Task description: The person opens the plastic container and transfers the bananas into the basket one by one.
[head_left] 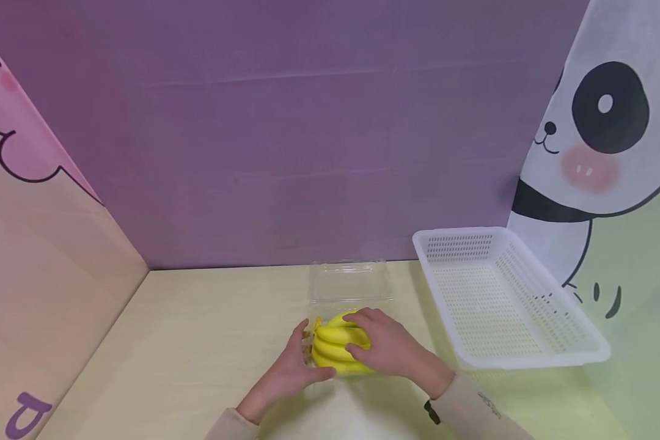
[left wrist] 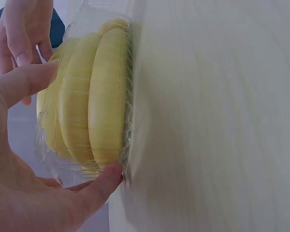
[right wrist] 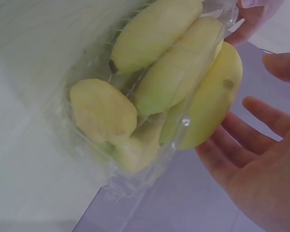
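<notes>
A bunch of yellow bananas sits in a clear plastic clamshell box on the table. The box's hinged lid stands open on the far side. At the box's left end my left hand grips it, thumb at the near side and fingers round the end. My right hand reaches over the bananas from the right. In the right wrist view its fairly straight fingers touch the outermost banana, while the thumb stays apart from it.
A white perforated plastic basket stands on the table to the right. A purple panel closes off the back. Printed side panels, one with a panda, flank the pale table.
</notes>
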A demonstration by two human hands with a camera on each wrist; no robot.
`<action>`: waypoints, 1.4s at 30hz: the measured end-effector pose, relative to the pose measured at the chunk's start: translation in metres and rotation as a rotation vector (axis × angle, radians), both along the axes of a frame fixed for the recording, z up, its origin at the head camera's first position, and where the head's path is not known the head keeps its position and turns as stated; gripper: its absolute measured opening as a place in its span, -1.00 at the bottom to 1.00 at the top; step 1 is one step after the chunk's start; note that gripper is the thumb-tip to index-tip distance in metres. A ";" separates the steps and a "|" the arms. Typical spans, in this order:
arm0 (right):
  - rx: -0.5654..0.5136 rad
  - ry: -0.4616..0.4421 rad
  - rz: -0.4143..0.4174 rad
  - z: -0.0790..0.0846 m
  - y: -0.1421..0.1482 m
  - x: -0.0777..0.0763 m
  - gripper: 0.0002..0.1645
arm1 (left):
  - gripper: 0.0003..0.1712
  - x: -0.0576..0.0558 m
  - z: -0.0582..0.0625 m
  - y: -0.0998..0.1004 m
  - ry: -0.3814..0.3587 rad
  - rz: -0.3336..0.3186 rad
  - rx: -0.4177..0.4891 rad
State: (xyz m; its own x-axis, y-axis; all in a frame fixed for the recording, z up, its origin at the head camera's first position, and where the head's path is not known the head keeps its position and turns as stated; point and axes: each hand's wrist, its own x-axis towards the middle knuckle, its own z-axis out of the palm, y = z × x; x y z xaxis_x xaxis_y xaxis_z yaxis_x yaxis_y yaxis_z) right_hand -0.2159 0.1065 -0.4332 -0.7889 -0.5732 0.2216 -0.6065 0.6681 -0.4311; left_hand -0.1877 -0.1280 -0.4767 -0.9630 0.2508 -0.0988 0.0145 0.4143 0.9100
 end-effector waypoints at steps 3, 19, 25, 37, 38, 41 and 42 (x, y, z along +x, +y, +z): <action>0.042 0.008 0.005 -0.001 -0.002 -0.001 -0.43 | 0.36 0.000 0.000 0.000 0.008 -0.003 -0.001; 0.159 -0.055 0.019 -0.011 -0.009 -0.003 -0.34 | 0.36 0.001 -0.001 0.002 0.001 -0.005 0.033; 0.174 -0.030 0.034 -0.011 -0.010 -0.003 -0.32 | 0.36 0.001 -0.001 0.003 0.002 0.004 0.027; 0.180 0.010 0.051 -0.017 -0.010 -0.008 -0.25 | 0.36 0.001 0.001 0.002 0.006 0.007 0.000; 0.175 0.012 0.056 -0.017 -0.010 -0.008 -0.24 | 0.36 0.001 0.002 0.002 0.005 0.008 0.000; 0.163 0.023 0.068 -0.017 -0.009 -0.008 -0.23 | 0.36 0.002 0.002 0.003 0.005 0.013 -0.008; 0.162 0.028 0.069 -0.018 -0.009 -0.008 -0.22 | 0.36 0.002 0.002 0.003 0.006 0.015 -0.010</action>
